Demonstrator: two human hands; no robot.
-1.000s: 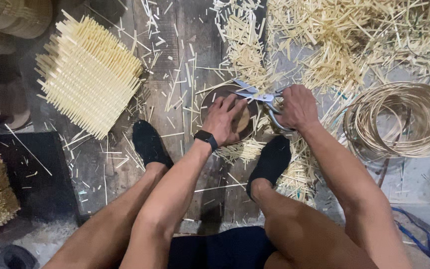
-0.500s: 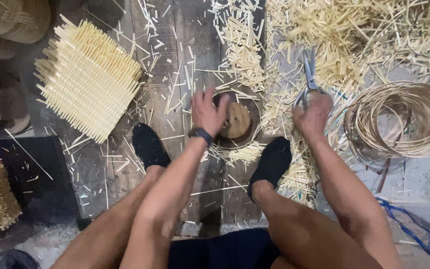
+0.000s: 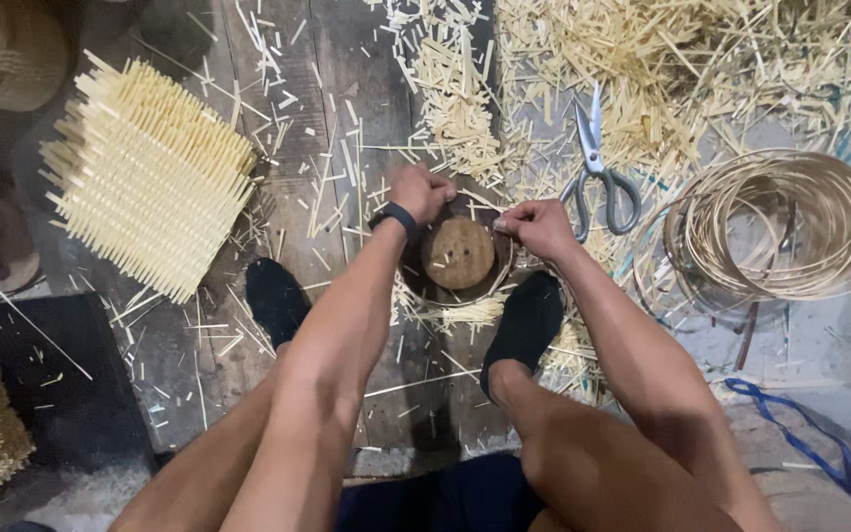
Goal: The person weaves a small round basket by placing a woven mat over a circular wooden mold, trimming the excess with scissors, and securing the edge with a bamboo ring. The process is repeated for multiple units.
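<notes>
Round wooden block (image 3: 457,252), ringed by thin bamboo strips, sits between left hand (image 3: 422,191) and right hand (image 3: 538,227), each grip pinching its rim.

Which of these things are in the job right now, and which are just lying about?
In hand:
round woven base
left hand
right hand

Lying about:
scissors
coil of cane
stack of splints
loose offcuts

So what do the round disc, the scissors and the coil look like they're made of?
Disc: probably wood, matte brown, with faint ring marks. Scissors: bare grey metal with a dull shine. Coil: thin pale strips, likely bamboo or rattan, the same colour as the splints.
</notes>
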